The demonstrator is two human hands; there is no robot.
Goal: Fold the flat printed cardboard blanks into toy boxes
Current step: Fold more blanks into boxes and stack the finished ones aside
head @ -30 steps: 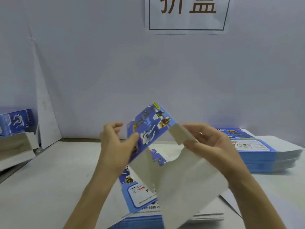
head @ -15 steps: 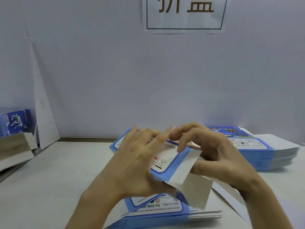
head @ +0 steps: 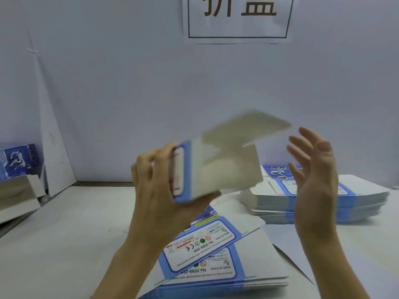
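Head camera looks forward-down, close over table (head: 64,234), facing wall (head: 129,100)

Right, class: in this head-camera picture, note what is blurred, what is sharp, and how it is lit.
Head view: the half-folded box in the left hand is motion-blurred; the right hand slightly soft; print on the near stack of blanks sharp; lighting even, shadows faint.

Box (head: 226,169) w/ motion blur

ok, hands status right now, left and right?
Left hand: grips the partly folded blue-and-white printed cardboard box, held in the air.
Right hand: open, fingers straight, holding nothing, apart from the box.
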